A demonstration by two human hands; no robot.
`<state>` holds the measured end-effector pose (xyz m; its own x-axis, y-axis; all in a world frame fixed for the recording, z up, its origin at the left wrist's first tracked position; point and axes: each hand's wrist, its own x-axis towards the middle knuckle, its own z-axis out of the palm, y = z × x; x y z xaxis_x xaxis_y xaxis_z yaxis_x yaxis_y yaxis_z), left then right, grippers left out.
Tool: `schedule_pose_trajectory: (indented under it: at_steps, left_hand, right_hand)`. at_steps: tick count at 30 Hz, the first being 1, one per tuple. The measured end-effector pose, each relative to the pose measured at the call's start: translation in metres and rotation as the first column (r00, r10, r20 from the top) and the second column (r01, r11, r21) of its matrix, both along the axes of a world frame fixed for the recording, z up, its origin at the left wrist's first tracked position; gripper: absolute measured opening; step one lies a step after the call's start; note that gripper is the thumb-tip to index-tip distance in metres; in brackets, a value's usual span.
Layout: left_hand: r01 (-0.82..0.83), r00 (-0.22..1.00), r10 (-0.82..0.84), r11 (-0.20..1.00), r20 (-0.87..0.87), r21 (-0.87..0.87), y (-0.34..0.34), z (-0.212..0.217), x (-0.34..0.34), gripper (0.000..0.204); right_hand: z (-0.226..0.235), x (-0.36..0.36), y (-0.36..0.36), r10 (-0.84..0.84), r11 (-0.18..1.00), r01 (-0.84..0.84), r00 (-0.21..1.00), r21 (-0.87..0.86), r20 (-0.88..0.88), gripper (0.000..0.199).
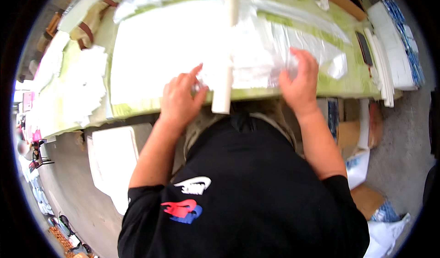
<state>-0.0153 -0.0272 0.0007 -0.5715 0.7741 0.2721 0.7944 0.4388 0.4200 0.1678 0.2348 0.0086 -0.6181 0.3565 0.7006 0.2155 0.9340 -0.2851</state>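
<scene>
A long cream-white bar (222, 90) lies front to back across the table, its near end jutting past the front edge. Left of it spreads a large bright white sheet (151, 51), its surface washed out by glare. Thin clear plastic film (256, 70), wrinkled, lies to the right of the bar. My left hand (179, 96) is at the near edge just left of the bar, thumb and fingers apart beside some crinkled plastic. Over the right part of the film, my right hand (300, 81) has its thumb and fingers spread, with nothing visible between them.
The table has a green patterned cover (330, 89). A dark phone (364, 48) and long white strips (381, 70) lie at its right end. White pieces (87, 83) are piled at the left. A white chair-like object (114, 159) stands below left; cardboard boxes (369, 200) stand below right.
</scene>
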Motion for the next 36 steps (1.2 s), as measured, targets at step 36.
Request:
schedule_pose_trajectory:
  at_steps: [36]
  left_hand:
    - [-0.046,0.995,0.040,0.997,-0.092,-0.064,-0.001,-0.012,-0.003,0.050]
  right_hand:
    - [-0.019,-0.042,0.087,-0.061,0.797,-0.153,0.942,-0.584,-0.330,0.012]
